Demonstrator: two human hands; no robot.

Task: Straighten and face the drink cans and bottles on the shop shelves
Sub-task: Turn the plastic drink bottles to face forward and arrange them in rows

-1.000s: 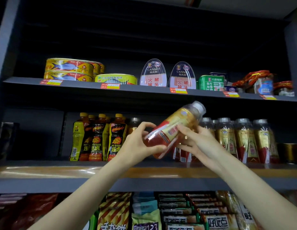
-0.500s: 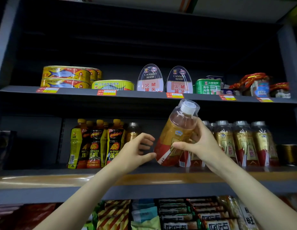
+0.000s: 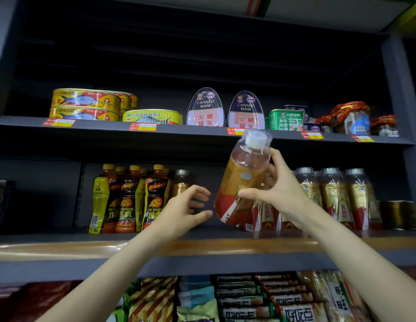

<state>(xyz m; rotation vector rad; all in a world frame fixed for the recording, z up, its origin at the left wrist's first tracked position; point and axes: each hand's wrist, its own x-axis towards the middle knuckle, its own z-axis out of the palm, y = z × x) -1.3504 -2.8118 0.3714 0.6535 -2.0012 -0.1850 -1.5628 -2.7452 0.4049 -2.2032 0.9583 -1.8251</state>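
My right hand grips a gold-and-red drink bottle with a white cap, tilted slightly right, its base just above the middle shelf. My left hand hovers just left of the bottle's base, fingers loosely spread, holding nothing. To the right stands a row of matching gold-labelled bottles. On the left stand several black-and-yellow Hi-Tiger bottles, with one amber bottle behind them.
The upper shelf carries fish tins, two canned ham packs, a green tin and red-topped jars. Gold cans stand at far right. Snack packets fill the lowest level.
My right hand has tipped the bottle from lying slanted to nearly upright and lowered its base toward the shelf. My left hand let go of it and drew slightly left.
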